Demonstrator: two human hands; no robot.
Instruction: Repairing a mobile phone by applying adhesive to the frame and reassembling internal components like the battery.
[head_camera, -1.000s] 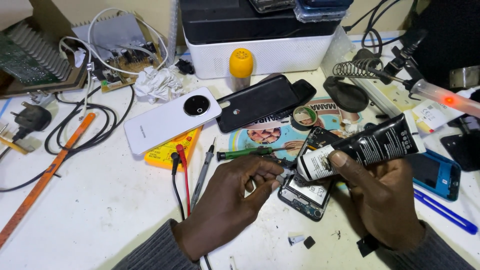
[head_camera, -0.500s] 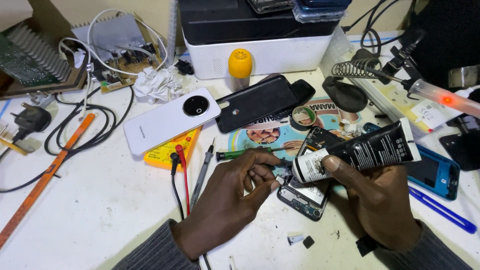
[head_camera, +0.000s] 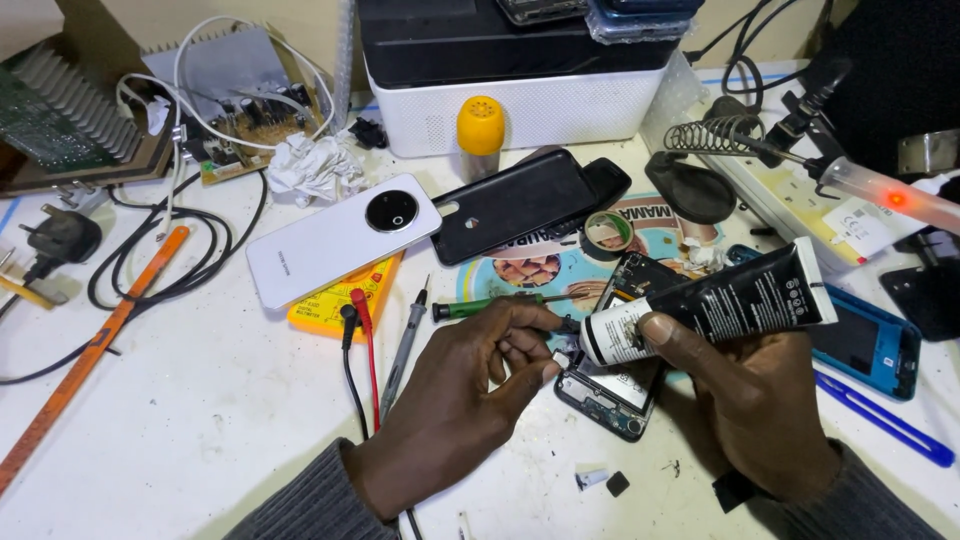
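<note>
Near the front edge of the tabletop (head_camera: 150, 420), the right hand (head_camera: 760, 410) is gripping a black tube (head_camera: 720, 305) with a white neck, fingers wrapped around its lower end and the thumb lying across the neck. The tube is lying almost level, its tip pointing left toward the left hand (head_camera: 470, 400). That hand is curling its fingers together, thumb and forefinger pinching at the tube's tip, where the cap would sit; whether a cap is between them is too small to tell. Just under both hands an opened phone (head_camera: 610, 395) is lying flat, its insides showing, partly hidden by the tube.

Further toward the back edge a white phone back (head_camera: 340, 240) with a round camera ring is resting on a yellow meter (head_camera: 335, 305), and a black phone cover (head_camera: 530, 205) is lying beside it. A green-handled screwdriver (head_camera: 480, 307) is lying just behind the left hand.

To do this well, I judge the right hand should be holding the tube steady and squeezing hardly at all, while the left is working only at the tip, keeping it over the opened phone so any drip is landing where it is wanted, not on the bare tabletop.
</note>
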